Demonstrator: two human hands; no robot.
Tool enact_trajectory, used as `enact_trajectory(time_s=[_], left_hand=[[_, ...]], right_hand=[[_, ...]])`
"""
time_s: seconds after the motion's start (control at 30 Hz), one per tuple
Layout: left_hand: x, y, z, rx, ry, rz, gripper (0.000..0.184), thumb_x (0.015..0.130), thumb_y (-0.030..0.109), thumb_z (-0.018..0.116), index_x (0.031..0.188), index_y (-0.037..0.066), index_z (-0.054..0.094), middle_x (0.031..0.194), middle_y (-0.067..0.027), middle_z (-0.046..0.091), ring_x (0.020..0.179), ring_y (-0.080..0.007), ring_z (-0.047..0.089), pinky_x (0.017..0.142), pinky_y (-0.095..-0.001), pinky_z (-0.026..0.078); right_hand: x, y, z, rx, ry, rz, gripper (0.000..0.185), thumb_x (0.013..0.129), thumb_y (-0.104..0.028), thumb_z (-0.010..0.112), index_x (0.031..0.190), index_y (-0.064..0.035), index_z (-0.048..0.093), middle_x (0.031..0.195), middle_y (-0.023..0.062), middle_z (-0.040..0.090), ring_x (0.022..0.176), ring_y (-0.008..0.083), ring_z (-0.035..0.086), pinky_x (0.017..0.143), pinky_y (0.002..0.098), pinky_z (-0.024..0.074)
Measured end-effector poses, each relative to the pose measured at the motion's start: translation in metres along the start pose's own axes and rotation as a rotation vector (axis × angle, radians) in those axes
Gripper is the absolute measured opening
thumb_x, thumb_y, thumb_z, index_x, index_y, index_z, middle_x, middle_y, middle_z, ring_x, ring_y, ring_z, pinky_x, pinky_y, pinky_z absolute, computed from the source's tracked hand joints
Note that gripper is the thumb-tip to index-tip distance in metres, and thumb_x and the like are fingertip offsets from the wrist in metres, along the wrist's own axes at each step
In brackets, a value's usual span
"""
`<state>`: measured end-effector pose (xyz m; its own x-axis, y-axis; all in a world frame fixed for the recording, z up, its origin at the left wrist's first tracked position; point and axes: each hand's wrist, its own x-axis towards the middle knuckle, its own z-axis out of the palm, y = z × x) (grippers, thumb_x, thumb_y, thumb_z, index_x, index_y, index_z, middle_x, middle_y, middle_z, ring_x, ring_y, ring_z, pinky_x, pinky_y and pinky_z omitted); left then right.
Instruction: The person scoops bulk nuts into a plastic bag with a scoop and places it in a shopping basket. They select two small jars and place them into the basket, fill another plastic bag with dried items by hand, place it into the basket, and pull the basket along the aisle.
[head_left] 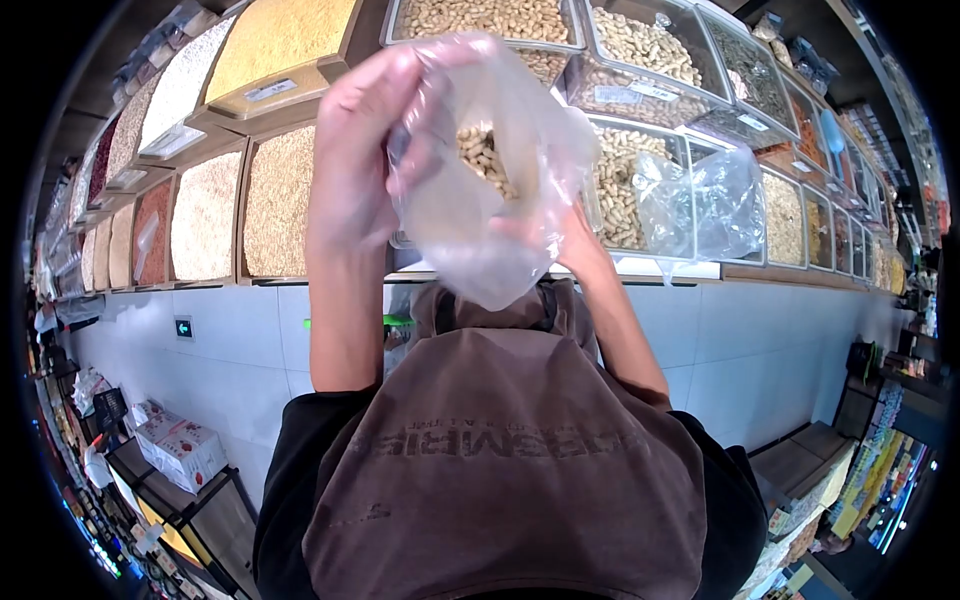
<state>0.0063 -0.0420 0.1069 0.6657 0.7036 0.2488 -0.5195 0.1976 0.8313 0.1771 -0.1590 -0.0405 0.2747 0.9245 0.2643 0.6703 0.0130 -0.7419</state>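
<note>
- left hand [362, 145] pinches the bag's [470, 250] rim;
- right hand [548, 222] is at its other side, blurred behind plastic; grip unclear;
- bag is above the peanuts [490, 18];
- second bag [705, 205] lies to the right.

The bag [440, 240] sits between your left hand [362, 150] and right hand [553, 222], before the peanut bins [680, 110]; grain bins [312, 80] lie left, a second bag [715, 205] right, on bins.

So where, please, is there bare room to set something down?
Bare floor shows between the carton and left arm, and right of the right arm. Crowded: the filled bins around the held bag, one partly under a loose bag.
</note>
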Motion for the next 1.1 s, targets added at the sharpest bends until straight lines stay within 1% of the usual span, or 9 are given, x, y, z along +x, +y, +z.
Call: enact_trajectory(time_s=[0.27,0.33,0.57,0.63,0.73,0.8,0.93,1.0,1.1], left_hand=[[-0.065,-0.027,0.033,-0.028,-0.377,-0.033,0.04,0.102,0.025,0.056,0.099,-0.011,0.072,0.069,-0.0104,0.065,0.037,-0.003,0.039,0.034,-0.0228,0.026],[-0.075,-0.035,0.039,0.26,-0.551,0.006,0.034,0.099,0.023,0.06,0.103,-0.008,0.073,0.074,-0.0134,0.067,0.056,-0.015,0.059,0.054,-0.0291,0.043],[-0.099,-0.054,0.078,0.273,-0.609,-0.171,0.027,0.094,0.017,0.065,0.108,-0.004,0.073,0.077,-0.0088,0.065,0.065,-0.0211,0.062,0.061,-0.0311,0.048],[-0.113,-0.05,0.078,0.166,-0.393,-0.21,0.026,0.089,0.007,0.064,0.113,-0.003,0.07,0.083,-0.0087,0.067,0.07,-0.0194,0.064,0.066,-0.0303,0.049],[-0.123,-0.072,0.074,0.019,0.049,-0.124,0.057,0.073,-0.012,0.056,0.128,0.0,0.062,0.099,-0.0103,0.067,0.087,-0.013,0.063,0.073,-0.0264,0.049],[-0.127,-0.102,0.071,0.525,0.254,-0.183,0.069,0.067,-0.014,0.051,0.133,0.002,0.058,0.113,-0.0133,0.062,0.105,-0.0163,0.06,0.084,-0.0291,0.049],[-0.152,-0.161,0.074,1.334,-0.011,-0.404,0.076,0.073,-0.003,0.065,0.146,0.007,0.046,0.134,-0.0197,0.054,0.127,-0.0369,0.049,0.107,-0.0357,0.04],[-0.178,-0.194,0.085,0.51,0.148,-0.634,0.069,0.083,0.016,0.074,0.145,0.004,0.046,0.14,-0.0178,0.052,0.132,-0.0313,0.048,0.11,-0.0367,0.038],[-0.242,-0.242,0.102,0.83,0.088,-0.405,0.064,0.086,0.016,0.072,0.142,0.003,0.047,0.138,-0.0157,0.055,0.127,-0.0281,0.052,0.108,-0.0383,0.04]], right_hand=[[0.005,-0.012,0.015,0.458,-0.333,-0.283,0.058,0.078,-0.026,0.073,0.129,-0.0032,0.059,0.112,0.0161,0.066,0.106,0.0321,0.06,0.097,0.0444,0.0442],[-0.009,-0.015,0.009,0.511,-0.388,-0.205,0.042,0.081,-0.022,0.069,0.119,-0.0036,0.065,0.101,0.0128,0.07,0.097,0.029,0.064,0.092,0.0417,0.0465],[-0.06,0.048,0.041,0.89,-0.398,-0.004,0.025,0.079,-0.016,0.068,0.1,-0.0008,0.067,0.091,0.0136,0.069,0.081,0.0301,0.064,0.072,0.0384,0.0492],[-0.067,0.065,0.034,1.062,-0.505,0.226,0.022,0.079,-0.015,0.068,0.097,-0.0009,0.066,0.089,0.0132,0.068,0.079,0.0301,0.063,0.07,0.0383,0.0488],[-0.076,0.084,-0.007,0.926,-0.48,-0.227,0.02,0.08,-0.015,0.068,0.094,-0.001,0.065,0.083,0.0131,0.066,0.075,0.0286,0.063,0.068,0.0375,0.0484],[-0.081,0.084,-0.04,0.671,-0.554,-0.242,0.022,0.08,-0.017,0.07,0.093,-0.0005,0.064,0.08,0.0134,0.064,0.072,0.0273,0.062,0.067,0.0363,0.0479],[-0.108,0.09,-0.068,0.757,-0.583,-0.186,0.026,0.078,-0.02,0.071,0.093,0.0,0.064,0.075,0.0141,0.062,0.068,0.0275,0.06,0.065,0.0364,0.0472],[-0.116,0.082,-0.083,0.706,-0.46,-0.306,0.024,0.078,-0.018,0.07,0.094,-0.0006,0.065,0.075,0.0124,0.063,0.067,0.0257,0.061,0.065,0.0356,0.0476],[-0.143,0.103,-0.061,0.743,-0.323,-0.392,0.022,0.079,-0.016,0.069,0.095,-0.0019,0.066,0.073,0.0083,0.066,0.065,0.0224,0.063,0.063,0.0342,0.0483]])
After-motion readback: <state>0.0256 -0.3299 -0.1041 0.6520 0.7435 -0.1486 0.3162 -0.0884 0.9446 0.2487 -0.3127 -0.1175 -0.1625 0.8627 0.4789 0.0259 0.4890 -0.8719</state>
